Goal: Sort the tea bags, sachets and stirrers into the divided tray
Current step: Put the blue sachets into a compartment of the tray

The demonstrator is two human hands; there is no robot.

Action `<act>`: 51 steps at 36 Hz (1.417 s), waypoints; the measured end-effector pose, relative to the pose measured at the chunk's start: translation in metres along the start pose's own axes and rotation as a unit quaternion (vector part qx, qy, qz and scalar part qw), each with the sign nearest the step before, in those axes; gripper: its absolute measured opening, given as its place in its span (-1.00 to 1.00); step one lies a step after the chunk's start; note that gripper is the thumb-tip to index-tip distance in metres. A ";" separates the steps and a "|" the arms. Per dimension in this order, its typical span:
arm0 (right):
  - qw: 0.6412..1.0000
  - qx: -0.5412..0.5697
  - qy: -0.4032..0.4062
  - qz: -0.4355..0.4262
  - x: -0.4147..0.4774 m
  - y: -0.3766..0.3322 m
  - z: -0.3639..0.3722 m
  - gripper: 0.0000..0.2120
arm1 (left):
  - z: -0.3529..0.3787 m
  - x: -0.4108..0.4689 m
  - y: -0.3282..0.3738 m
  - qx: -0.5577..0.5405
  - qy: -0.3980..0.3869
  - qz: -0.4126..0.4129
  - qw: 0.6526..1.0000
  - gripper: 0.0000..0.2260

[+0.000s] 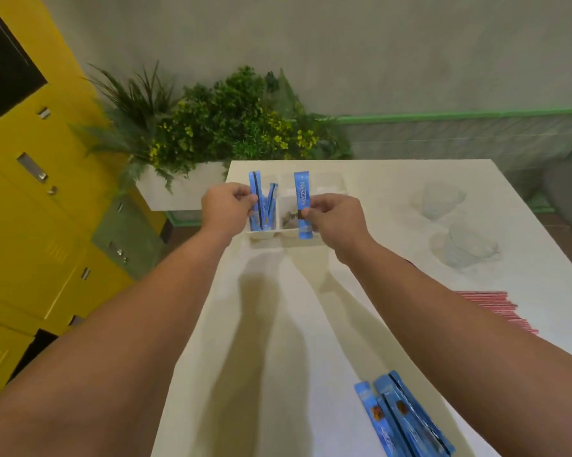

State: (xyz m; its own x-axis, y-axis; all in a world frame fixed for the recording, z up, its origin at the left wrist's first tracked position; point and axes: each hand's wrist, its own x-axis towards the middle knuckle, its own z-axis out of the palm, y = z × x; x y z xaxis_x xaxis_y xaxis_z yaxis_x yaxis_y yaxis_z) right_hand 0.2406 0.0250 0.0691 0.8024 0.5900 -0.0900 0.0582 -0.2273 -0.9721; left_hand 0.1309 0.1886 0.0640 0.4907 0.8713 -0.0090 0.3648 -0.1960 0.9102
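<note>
A clear divided tray (pixel 330 188) stands at the far end of the white table. My left hand (pixel 227 206) pinches a blue sachet (pixel 255 186) upright over the tray's left compartment, where other blue sachets (pixel 270 206) stand. My right hand (pixel 335 214) pinches a second blue sachet (pixel 302 196) upright over the tray's middle, in front of a compartment with small tea bags (pixel 289 219). Several more blue sachets (pixel 406 420) lie near the table's front. A bundle of red stirrers (pixel 495 306) lies at the right, partly hidden by my right forearm.
Two clear glass cups (pixel 437 201) (pixel 465 247) stand on the right side of the table (pixel 278 324). A white planter with green plants (pixel 218 127) sits beyond the table's far left corner. Yellow lockers (pixel 30 209) fill the left.
</note>
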 end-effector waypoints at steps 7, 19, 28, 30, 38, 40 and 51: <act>1.000 -0.012 -0.002 0.022 0.037 0.008 0.022 -0.92 | 0.020 0.057 -0.034 0.010 -0.039 -0.017 0.999 -0.84; 0.999 -0.012 -0.003 0.041 0.061 0.022 0.043 -0.90 | 0.052 0.088 -0.069 0.116 -0.060 -0.025 0.991 -0.87; 0.998 -0.056 0.008 0.038 0.068 0.025 0.054 -0.88 | 0.055 0.083 -0.056 0.218 -0.031 -0.005 0.975 -0.91; 0.997 -0.064 0.006 0.034 0.071 0.022 0.055 -0.89 | 0.049 0.085 -0.055 0.206 -0.023 0.000 0.978 -0.90; 0.995 -0.093 0.003 0.026 0.094 0.014 0.076 -0.89 | 0.007 0.087 -0.071 0.169 0.017 0.001 0.985 -0.83; 0.991 -0.129 -0.006 0.028 0.102 0.018 0.087 -0.87 | 0.003 0.086 -0.078 0.144 -0.015 -0.046 0.988 -0.87; 0.924 -0.375 -0.068 0.002 0.120 0.041 0.131 -0.90 | 0.007 0.072 -0.087 -0.035 -0.070 -0.166 0.983 -0.88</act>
State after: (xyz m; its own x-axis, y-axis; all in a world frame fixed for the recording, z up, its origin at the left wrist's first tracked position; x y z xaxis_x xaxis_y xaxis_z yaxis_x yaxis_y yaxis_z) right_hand 0.2613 0.1877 -0.0096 0.7247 0.6678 -0.1699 0.4914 -0.6737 -0.5519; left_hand 0.1402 0.2650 -0.0193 0.4598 0.8105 -0.3629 0.4711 0.1239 0.8734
